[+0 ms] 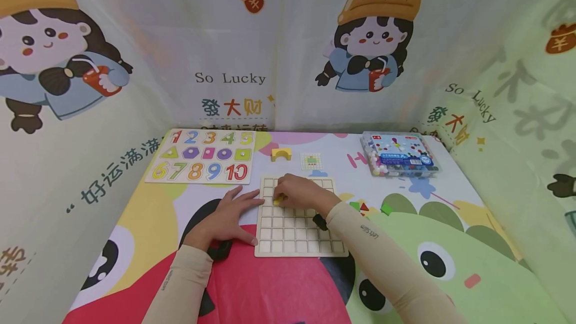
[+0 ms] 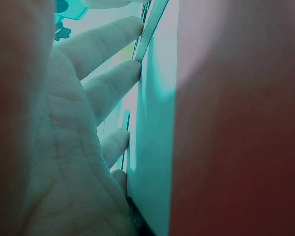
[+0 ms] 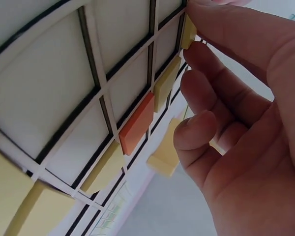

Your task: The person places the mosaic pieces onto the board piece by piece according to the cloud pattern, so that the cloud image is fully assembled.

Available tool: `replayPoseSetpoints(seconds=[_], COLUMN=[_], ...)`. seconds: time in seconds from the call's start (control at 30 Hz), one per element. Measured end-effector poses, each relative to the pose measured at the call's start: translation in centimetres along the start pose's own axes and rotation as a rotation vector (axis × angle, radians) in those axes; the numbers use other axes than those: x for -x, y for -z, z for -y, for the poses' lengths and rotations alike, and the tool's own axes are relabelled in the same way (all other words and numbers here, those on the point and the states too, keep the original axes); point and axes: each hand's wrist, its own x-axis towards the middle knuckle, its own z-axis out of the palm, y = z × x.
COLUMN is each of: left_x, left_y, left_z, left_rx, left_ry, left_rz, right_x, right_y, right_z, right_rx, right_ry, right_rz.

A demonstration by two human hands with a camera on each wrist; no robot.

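Observation:
A wooden grid board [image 1: 289, 234] lies in front of me. My right hand [image 1: 300, 191] reaches over its upper left part and pinches a small yellow tile [image 3: 189, 32] between thumb and finger, low against the grid. Along the grid in the right wrist view are another yellow tile [image 3: 167, 84], an orange-red tile [image 3: 137, 124] and more yellow pieces [image 3: 103, 168]; my right hand hides most of these in the head view. My left hand [image 1: 228, 218] is spread with straight fingers at the board's left edge, its fingertips touching that edge.
Behind the board stand a yellow arch block [image 1: 281, 154] and a small pattern card [image 1: 311, 161]. A number puzzle board [image 1: 202, 156] lies back left, a clear plastic case [image 1: 400, 154] back right. Red [image 1: 364, 208] and green pieces [image 1: 386, 208] lie beyond the right forearm.

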Motion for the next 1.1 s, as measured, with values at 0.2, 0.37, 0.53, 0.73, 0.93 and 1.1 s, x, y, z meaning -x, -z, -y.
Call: replayPoseSetpoints(seconds=[0.2, 0.37, 0.53, 0.73, 0.93, 1.1], left_x=[0.1, 0.1, 0.1, 0.1, 0.0, -0.1], left_y=[0.0, 0.0, 0.0, -0.1, -0.2, -0.2], left_z=[0.0, 0.0, 0.0, 0.0, 0.2, 0.3], left_rx=[-0.004, -0.008, 0.002, 0.005, -0.003, 0.007], left_ry=[-0.002, -0.003, -0.001, 0.008, 0.011, 0.013], left_rz=[-0.002, -0.004, -0.001, 0.006, 0.008, 0.006], right_x=[0.1, 0.4, 0.9, 2.3, 4.9, 7.5], right_y=[0.1, 0.2, 0.2, 0.5, 0.7, 0.6], right_z=[0.2, 0.5, 0.8, 0.7, -0.3, -1.5], right_rx=[0.004, 0.002, 0.001, -0.038, -0.104, -0.154], right_ry=[-0.003, -0.029, -0.047, -0.026, -0.005, -0.044], right_rz=[0.004, 0.009, 0.004, -0.03, -0.104, -0.149])
